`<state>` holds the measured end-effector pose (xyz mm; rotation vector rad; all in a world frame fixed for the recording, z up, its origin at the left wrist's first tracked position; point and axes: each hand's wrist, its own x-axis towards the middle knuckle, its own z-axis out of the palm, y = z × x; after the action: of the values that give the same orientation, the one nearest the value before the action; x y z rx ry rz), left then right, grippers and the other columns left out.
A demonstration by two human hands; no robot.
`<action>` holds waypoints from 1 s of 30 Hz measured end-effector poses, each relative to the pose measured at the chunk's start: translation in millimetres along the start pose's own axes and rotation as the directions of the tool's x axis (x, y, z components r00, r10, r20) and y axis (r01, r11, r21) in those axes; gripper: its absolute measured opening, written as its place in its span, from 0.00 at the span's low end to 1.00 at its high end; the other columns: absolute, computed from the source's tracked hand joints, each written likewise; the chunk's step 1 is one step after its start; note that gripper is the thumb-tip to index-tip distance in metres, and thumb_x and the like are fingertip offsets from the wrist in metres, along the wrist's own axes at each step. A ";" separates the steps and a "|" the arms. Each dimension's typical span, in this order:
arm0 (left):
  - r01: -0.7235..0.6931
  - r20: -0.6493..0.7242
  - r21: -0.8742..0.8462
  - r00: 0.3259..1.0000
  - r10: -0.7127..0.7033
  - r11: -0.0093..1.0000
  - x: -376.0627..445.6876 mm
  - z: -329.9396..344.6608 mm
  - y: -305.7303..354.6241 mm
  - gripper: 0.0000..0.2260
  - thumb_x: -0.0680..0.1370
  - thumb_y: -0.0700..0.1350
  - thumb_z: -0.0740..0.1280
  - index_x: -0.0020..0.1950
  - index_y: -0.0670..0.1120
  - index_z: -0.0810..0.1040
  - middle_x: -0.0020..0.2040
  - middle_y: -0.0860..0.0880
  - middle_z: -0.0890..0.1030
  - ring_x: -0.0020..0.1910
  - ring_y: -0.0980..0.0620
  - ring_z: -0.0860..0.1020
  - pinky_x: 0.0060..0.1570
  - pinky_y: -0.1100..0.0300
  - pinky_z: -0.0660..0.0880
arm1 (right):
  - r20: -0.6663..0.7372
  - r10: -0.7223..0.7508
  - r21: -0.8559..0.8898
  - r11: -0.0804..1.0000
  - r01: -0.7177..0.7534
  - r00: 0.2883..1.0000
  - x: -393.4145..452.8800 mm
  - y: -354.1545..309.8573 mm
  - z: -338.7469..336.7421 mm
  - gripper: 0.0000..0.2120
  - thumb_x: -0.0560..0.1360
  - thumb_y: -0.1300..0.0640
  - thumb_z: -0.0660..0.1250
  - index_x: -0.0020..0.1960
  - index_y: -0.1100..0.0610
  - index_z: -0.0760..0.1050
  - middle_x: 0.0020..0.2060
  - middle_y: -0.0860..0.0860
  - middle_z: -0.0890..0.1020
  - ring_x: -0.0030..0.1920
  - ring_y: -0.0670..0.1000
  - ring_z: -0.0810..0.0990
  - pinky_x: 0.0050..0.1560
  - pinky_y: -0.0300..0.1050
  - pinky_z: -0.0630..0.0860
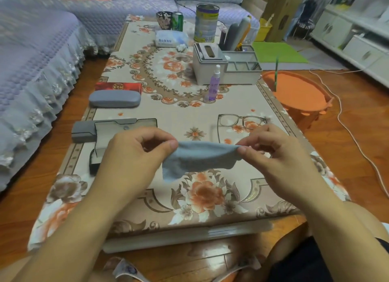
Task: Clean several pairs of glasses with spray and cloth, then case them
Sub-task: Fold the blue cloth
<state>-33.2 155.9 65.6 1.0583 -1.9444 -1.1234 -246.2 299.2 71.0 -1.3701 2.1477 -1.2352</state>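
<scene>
Now: cloth stretched between both hands

Both hands hold the small grey-blue cleaning cloth (197,158) above the flower-patterned counter (202,197). The left hand (134,153) pinches its left edge, the right hand (277,153) pinches its right edge. Behind the cloth lie the clear-framed glasses (242,121); further behind stands the purple spray bottle (213,85). Left of the cloth lies an open grey case (109,132).
</scene>
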 end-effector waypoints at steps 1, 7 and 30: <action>0.026 0.061 -0.034 0.998 -0.024 0.999 2.0 -5.5 -0.1 0.04 0.74 0.47 0.75 0.39 0.55 0.85 0.41 0.56 0.84 0.42 0.54 0.83 0.49 0.49 0.82 | 0.058 -0.008 0.072 0.997 0.004 0.998 -0.2 -1.2 -3.7 0.05 0.76 0.58 0.72 0.43 0.50 0.83 0.48 0.46 0.81 0.52 0.44 0.80 0.52 0.36 0.74; 0.334 0.488 -0.543 0.872 -0.034 0.771 4.8 -17.9 2.7 0.08 0.75 0.44 0.65 0.37 0.44 0.75 0.41 0.43 0.78 0.41 0.46 0.78 0.41 0.56 0.76 | 0.412 0.048 0.651 0.683 -0.331 0.910 0.5 -8.9 -0.8 0.05 0.74 0.60 0.66 0.40 0.57 0.79 0.37 0.54 0.78 0.39 0.51 0.77 0.41 0.40 0.76; 0.024 0.181 -0.292 0.983 0.031 0.956 -1.3 1.0 4.0 0.09 0.77 0.38 0.70 0.50 0.52 0.79 0.38 0.46 0.87 0.43 0.39 0.84 0.51 0.38 0.78 | 0.072 0.116 0.462 0.876 -0.136 0.991 -5.4 -0.2 7.3 0.10 0.79 0.65 0.67 0.57 0.54 0.79 0.42 0.56 0.88 0.49 0.56 0.85 0.53 0.55 0.79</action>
<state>-34.7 158.6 68.6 0.8146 -1.8397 -1.4997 -238.7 300.1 65.9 -1.0205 1.7187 -1.5257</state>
